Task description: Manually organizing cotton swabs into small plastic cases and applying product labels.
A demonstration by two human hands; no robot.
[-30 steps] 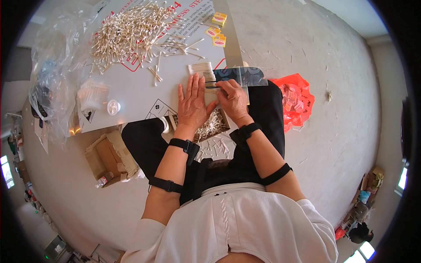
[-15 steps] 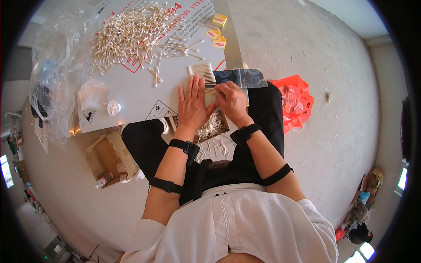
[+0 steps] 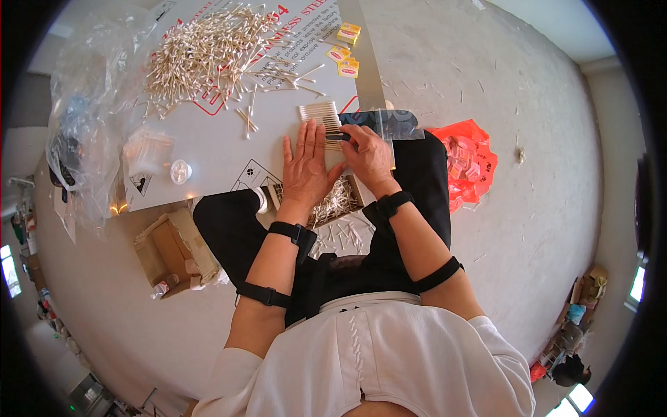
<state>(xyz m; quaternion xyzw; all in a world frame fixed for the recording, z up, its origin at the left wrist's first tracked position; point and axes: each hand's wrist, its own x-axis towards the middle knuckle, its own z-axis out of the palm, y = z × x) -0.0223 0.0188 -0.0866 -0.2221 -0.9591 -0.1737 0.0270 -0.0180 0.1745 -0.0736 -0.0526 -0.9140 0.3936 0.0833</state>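
Observation:
Cotton swabs (image 3: 318, 112) lie side by side in a neat row at the table's near edge. My left hand (image 3: 306, 163) rests flat over the near part of that row, its fingers stretched out. Close on its right, my right hand (image 3: 368, 156) is closed in a pinch at the right ends of the swabs. A small dark piece shows at its fingertips, too little of it to name. Just beyond that hand lies a clear plastic strip (image 3: 389, 124), reaching past the table's right edge. Below my hands, a box of loose swabs (image 3: 333, 203) sits partly hidden.
A big heap of swabs (image 3: 208, 52) covers the far left of the table (image 3: 229, 156). Several small yellow boxes (image 3: 348, 33) stand at the far right. A round clear container (image 3: 180, 172), a plastic bag (image 3: 104, 83), a red bag (image 3: 472, 163) and a cardboard box (image 3: 174, 254) surround me.
My right hand has shifted slightly to the right and its fingers have turned a little, uncovering more of the swab row and a dark piece. My left hand stays in place.

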